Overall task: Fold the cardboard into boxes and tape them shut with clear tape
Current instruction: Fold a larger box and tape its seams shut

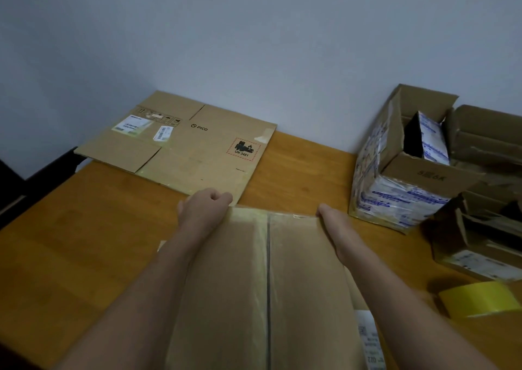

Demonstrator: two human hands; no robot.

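Note:
A brown cardboard box point(254, 279) stands on the wooden table point(99, 228) right in front of me, its two top flaps meeting in a centre seam with tape traces along it. My left hand point(203, 208) grips the box's far left corner, fingers curled over the far edge. My right hand point(336, 228) lies along the right edge, fingers reaching over the far right corner. A flattened cardboard sheet point(180, 143) printed PICO lies at the back of the table. A roll of yellowish clear tape point(480, 299) sits at the right.
An open carton point(401, 172) wrapped in printed tape stands at the back right, with more open cardboard boxes point(480, 242) beside it. A white label point(370, 338) shows on the box's right side. A dark chair point(42, 177) is at the left, a wall behind.

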